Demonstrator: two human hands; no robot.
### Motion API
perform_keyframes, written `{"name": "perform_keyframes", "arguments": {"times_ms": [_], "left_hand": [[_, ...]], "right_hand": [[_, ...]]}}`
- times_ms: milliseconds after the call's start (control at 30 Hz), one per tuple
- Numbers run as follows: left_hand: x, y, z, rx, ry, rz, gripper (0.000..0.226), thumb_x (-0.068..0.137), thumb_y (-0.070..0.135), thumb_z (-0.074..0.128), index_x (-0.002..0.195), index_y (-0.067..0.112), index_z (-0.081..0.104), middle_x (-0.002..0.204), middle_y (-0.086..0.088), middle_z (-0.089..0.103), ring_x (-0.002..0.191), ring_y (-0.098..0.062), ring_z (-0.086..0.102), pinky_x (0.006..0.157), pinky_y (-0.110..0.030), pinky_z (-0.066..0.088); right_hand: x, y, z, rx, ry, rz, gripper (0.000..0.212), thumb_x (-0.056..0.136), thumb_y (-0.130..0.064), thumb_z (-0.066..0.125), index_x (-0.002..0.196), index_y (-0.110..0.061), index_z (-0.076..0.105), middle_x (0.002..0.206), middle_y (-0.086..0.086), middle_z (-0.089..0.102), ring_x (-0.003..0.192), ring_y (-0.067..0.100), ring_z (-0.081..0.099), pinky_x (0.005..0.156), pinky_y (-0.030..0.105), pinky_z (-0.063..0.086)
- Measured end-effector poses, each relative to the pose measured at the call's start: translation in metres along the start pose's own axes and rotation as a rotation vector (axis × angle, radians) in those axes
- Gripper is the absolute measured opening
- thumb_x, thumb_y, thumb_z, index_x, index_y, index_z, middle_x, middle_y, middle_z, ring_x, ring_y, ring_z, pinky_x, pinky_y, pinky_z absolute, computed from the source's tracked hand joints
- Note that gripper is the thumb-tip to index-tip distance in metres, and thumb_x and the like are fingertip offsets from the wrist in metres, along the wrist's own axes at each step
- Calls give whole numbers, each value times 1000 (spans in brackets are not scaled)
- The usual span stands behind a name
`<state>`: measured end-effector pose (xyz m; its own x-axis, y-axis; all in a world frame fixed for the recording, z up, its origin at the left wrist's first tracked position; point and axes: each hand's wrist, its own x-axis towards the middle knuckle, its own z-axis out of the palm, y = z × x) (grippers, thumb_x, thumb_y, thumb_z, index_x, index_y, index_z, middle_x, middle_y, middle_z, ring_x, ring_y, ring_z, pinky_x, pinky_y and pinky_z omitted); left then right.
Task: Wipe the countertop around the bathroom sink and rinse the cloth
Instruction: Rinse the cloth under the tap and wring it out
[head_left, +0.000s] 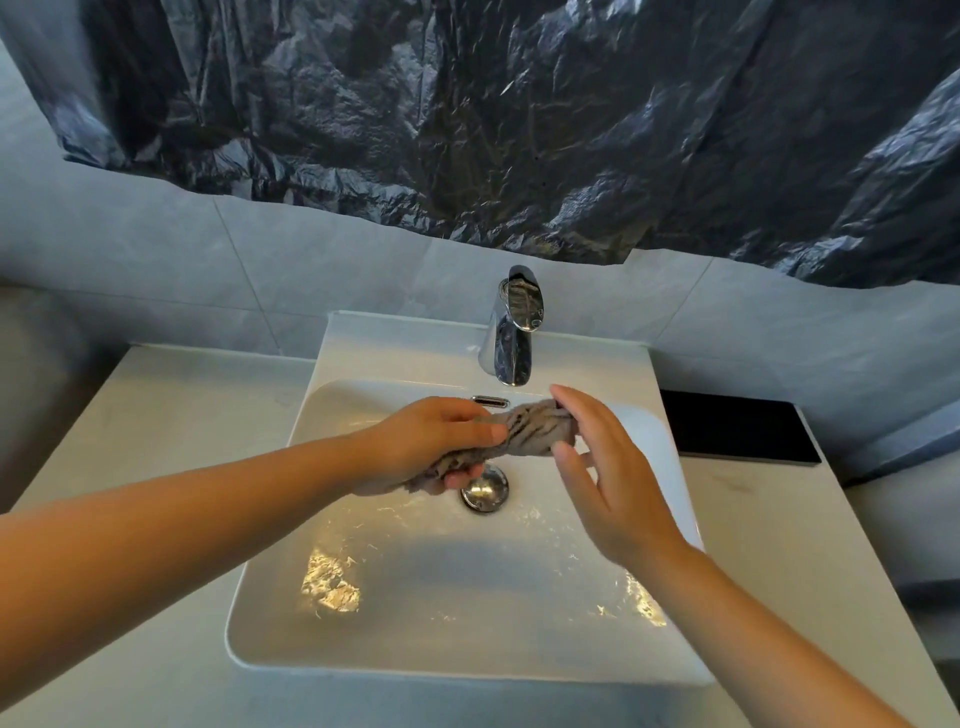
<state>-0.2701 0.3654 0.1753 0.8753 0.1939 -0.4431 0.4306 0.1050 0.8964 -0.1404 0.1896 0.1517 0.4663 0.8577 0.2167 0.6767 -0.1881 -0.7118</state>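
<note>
A grey striped cloth, bunched into a roll, hangs over the white sink basin just above the chrome drain. My left hand grips the cloth's left end with its fingers closed around it. At the cloth's right end my right hand touches it with fingers spread, the thumb under the cloth. The chrome faucet stands behind the hands; I see no water stream from it. The basin floor glistens wet.
Pale countertop lies to the left of the sink and more of it to the right. A black flat rectangular object rests at the right rear. Dark crinkled plastic sheeting covers the wall above the grey tiles.
</note>
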Motion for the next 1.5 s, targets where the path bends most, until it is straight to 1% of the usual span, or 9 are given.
{"name": "perform_keyframes", "arguments": {"times_ms": [100,233,433,567,700,933,1133,1367,1500], "left_hand": [[-4,0,1,-372,-386,-267,34,90,37,55,113,12,51,74,-3,51,51,-6,43,41,-12,32],[-5,4,2,-448,-697,-412,31,90,39,53,109,14,53,74,0,51,51,-2,44,41,-8,31],[-10,22,14,46,-483,-284,28,86,32,63,101,12,51,73,-3,47,53,-9,36,43,-16,29],[-7,27,27,535,-128,-139,35,81,33,71,94,3,58,65,-5,55,50,-14,46,47,-22,40],[0,19,34,828,43,-22,32,83,39,67,100,12,61,79,-1,59,65,-13,53,63,-29,48],[9,12,32,1217,12,157,20,92,40,54,91,22,46,73,6,48,66,-9,44,54,-23,31],[17,4,26,1376,-12,271,26,94,40,50,102,15,48,75,5,45,70,-16,44,62,-26,30],[25,-2,18,1496,-73,335,30,95,39,47,110,13,48,86,-3,57,69,-16,45,63,-26,33],[30,-5,15,1499,-84,368,27,95,37,48,109,13,48,88,-5,60,68,-17,45,64,-26,32]], "right_hand": [[-13,7,13,-56,214,-252,45,97,-38,36,135,-14,39,144,7,38,132,-5,31,97,4,33],[0,-3,9,-54,345,-419,39,98,-41,32,113,-10,51,107,15,60,104,-3,50,80,5,44],[24,2,-4,-205,254,-546,49,98,-33,32,85,-4,70,68,5,64,61,12,56,55,13,42],[29,4,1,-214,60,-292,46,91,-35,34,61,-14,60,53,-7,49,49,13,48,44,25,39],[31,1,5,-110,-98,26,48,96,-32,39,57,-11,58,54,9,54,51,19,49,49,33,41],[29,3,15,67,-210,324,42,91,-24,43,61,4,53,53,4,39,53,14,39,55,30,32],[28,5,22,236,-236,518,36,92,-21,42,58,-8,46,59,9,44,59,18,45,60,31,39],[26,-4,25,304,-259,730,33,95,-24,39,64,-13,45,55,2,42,39,7,38,37,15,31],[30,-8,26,309,-318,857,31,92,-27,35,68,-11,44,54,5,40,34,8,31,38,16,22]]}}
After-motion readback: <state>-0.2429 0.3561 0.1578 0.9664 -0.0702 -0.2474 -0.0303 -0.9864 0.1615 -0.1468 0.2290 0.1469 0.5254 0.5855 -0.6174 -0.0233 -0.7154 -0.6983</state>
